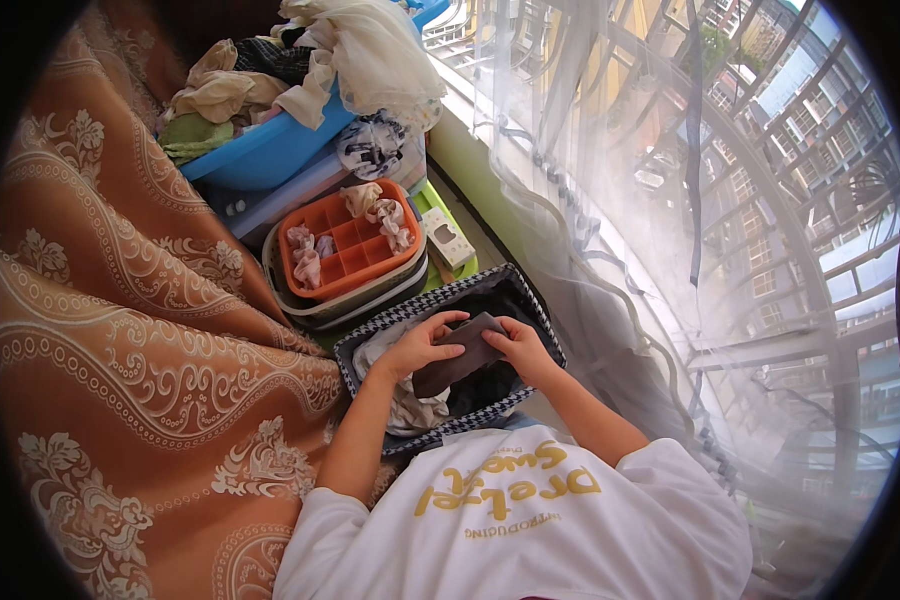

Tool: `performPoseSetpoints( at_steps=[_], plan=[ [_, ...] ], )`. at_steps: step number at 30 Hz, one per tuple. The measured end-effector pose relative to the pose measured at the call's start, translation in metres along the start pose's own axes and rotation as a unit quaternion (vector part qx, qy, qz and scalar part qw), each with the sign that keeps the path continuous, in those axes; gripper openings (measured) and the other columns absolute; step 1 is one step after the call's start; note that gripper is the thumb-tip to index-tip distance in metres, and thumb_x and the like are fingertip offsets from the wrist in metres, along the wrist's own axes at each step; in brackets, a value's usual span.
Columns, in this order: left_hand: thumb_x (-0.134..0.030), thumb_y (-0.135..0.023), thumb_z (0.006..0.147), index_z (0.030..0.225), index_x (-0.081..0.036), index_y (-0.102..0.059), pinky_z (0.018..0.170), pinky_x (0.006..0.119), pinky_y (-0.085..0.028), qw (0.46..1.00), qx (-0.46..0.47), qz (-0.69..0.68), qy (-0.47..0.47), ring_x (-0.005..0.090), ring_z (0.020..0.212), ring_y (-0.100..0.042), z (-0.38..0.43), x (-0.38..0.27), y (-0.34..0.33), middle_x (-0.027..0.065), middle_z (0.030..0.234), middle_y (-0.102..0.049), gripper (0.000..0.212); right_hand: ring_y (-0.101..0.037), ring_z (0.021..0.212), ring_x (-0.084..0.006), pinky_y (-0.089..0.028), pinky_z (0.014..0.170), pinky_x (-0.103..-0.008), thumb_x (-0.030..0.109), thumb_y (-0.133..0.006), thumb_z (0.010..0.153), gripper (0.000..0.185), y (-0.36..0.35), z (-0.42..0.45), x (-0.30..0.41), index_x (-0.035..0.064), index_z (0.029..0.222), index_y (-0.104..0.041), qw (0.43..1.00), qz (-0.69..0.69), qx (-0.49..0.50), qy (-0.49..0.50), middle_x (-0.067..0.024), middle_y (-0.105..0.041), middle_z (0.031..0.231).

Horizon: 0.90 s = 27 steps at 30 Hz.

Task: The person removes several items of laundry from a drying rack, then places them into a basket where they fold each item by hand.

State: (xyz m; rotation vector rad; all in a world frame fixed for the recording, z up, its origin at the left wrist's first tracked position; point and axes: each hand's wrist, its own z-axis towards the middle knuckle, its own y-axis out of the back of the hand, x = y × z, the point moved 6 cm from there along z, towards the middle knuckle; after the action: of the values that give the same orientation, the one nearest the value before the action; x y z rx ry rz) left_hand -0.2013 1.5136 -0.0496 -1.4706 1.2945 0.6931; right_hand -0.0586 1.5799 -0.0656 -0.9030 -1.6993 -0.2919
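Observation:
A folded piece of dark grey-brown fabric (454, 360) is stretched between my two hands. My left hand (424, 346) grips its left side, the thumb lying on top. The upper right corner is pinched between the thumb and fingers of my right hand (523, 351). Both hands are above a fabric storage basket with a black-and-white patterned rim (405, 311). White and cream cloth (412, 409) lies in the basket's left part, and dark cloth or lining shows on its right. What the fabric covers inside is hidden.
Beyond the basket, an orange divided organizer (337, 289) holds several rolled cloths, stacked on other bins. A white box (448, 238) lies beside it. Farther back, a blue basin (262, 161) overflows with clothes. A patterned orange curtain (157, 352) hangs left; a sheer curtain (600, 187) covers the barred window.

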Motion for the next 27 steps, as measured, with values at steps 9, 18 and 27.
performPoseSetpoints(
  at_steps=[9, 18, 27],
  plan=[
    [-0.008, -0.067, 0.08, 0.119, -0.004, -0.047, 0.079, 0.024, -0.045, 0.998, -0.055, -0.002, 0.022, 0.0114, 0.09, -0.058, -0.005, 0.018, 0.017, 0.0048, 0.098, -0.061, 0.044, -0.058, 0.086, -0.0117, -0.05, 0.076, -0.0288, 0.016, -0.052, 0.091, 0.015, 0.003, 0.003, 0.025, 0.0074, 0.103, -0.051, 0.98, 0.199, 0.005, -0.009, -0.0021, -0.058, 0.094],
    [-0.01, -0.063, 0.083, 0.105, -0.003, -0.056, 0.072, 0.023, -0.045, 0.966, -0.157, 0.158, -0.129, 0.0101, 0.083, -0.057, -0.001, 0.009, 0.012, 0.0032, 0.096, -0.06, 0.024, -0.059, 0.1, -0.0178, -0.049, 0.085, -0.0351, 0.018, -0.048, 0.092, 0.025, 0.004, -0.005, 0.029, 0.0068, 0.115, -0.05, 0.957, 0.28, 0.059, -0.051, -0.0068, -0.058, 0.111],
    [-0.032, -0.059, 0.087, 0.109, -0.001, -0.055, 0.076, 0.025, -0.048, 0.955, -0.193, -0.221, -0.031, 0.0128, 0.088, -0.058, 0.003, 0.018, -0.034, 0.0038, 0.101, -0.059, 0.037, -0.06, 0.092, -0.017, -0.051, 0.081, -0.0325, 0.017, -0.048, 0.092, 0.021, -0.013, -0.008, 0.003, 0.0067, 0.11, -0.051, 0.954, 0.293, 0.021, -0.067, -0.006, -0.059, 0.104]
  ],
)
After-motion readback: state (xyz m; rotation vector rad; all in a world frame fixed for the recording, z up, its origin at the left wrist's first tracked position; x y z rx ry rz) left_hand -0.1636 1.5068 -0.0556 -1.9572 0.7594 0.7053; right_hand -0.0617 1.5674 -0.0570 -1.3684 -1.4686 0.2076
